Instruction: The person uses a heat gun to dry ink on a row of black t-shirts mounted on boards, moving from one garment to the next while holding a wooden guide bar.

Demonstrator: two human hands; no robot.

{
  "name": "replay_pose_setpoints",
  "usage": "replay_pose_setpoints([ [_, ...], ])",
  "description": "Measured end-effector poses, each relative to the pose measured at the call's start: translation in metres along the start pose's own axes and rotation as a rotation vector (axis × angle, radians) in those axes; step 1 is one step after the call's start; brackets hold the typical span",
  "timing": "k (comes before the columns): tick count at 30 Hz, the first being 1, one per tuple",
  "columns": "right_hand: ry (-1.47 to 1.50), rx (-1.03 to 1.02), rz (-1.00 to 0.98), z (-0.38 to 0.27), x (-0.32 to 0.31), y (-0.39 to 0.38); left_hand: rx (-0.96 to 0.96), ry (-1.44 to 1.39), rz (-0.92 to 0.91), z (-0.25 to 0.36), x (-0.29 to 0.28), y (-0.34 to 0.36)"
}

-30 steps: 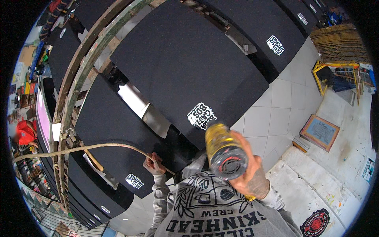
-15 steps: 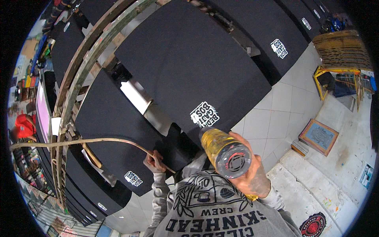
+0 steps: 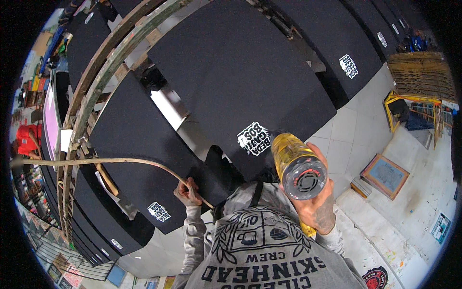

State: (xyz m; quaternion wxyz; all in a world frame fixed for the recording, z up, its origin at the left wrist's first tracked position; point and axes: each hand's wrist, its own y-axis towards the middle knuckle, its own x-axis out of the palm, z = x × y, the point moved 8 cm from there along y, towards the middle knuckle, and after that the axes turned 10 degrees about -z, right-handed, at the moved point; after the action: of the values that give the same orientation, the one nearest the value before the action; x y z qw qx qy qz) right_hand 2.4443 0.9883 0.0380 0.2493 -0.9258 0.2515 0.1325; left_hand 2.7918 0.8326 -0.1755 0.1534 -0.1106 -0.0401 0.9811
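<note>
My right hand (image 3: 314, 209) grips a cylindrical yellow-and-black heat gun (image 3: 293, 156), its vented end toward the camera and its front over a black fabric panel (image 3: 226, 77), beside the white printed patch (image 3: 255, 138). My left hand (image 3: 187, 191) has its fingers closed round a long, thin tan rod (image 3: 120, 161), which runs from the far left down to my waist and looks curved in this view. That hand is over the near edge of another black panel (image 3: 130, 125) with a similar white patch (image 3: 159, 211). Below both hands my grey printed hoodie (image 3: 264, 250) fills the lower middle.
Curved-looking wooden rails (image 3: 103, 72) cross between rows of panels. A person in a red top (image 3: 28, 139) works at the far left. At right stand a yellow metal frame (image 3: 392, 108), a folded lattice (image 3: 416, 72) and a framed screen (image 3: 385, 176) on a white surface (image 3: 380, 226).
Compared with both earlier frames, my right hand and the heat gun are higher and further right, near the same patch. My left hand stays on the rod. The whole view has shifted slightly.
</note>
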Motion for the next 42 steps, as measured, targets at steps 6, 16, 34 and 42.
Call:
replay_pose_setpoints([
  [6, -0.034, -0.019, -0.132, -0.004, 0.006, 0.009, -0.041, 0.015, -0.031, -0.016, -0.006, -0.005],
  [16, -0.011, -0.114, -0.068, -0.008, 0.010, 0.017, -0.023, -0.090, -0.007, -0.024, -0.008, -0.005],
  [34, -0.059, -0.200, -0.085, -0.034, 0.044, 0.031, 0.014, 0.143, -0.047, 0.006, 0.003, 0.001],
  [42, -0.065, -0.157, -0.158, -0.023, 0.052, 0.020, -0.053, 0.087, -0.101, 0.023, -0.006, -0.031],
])
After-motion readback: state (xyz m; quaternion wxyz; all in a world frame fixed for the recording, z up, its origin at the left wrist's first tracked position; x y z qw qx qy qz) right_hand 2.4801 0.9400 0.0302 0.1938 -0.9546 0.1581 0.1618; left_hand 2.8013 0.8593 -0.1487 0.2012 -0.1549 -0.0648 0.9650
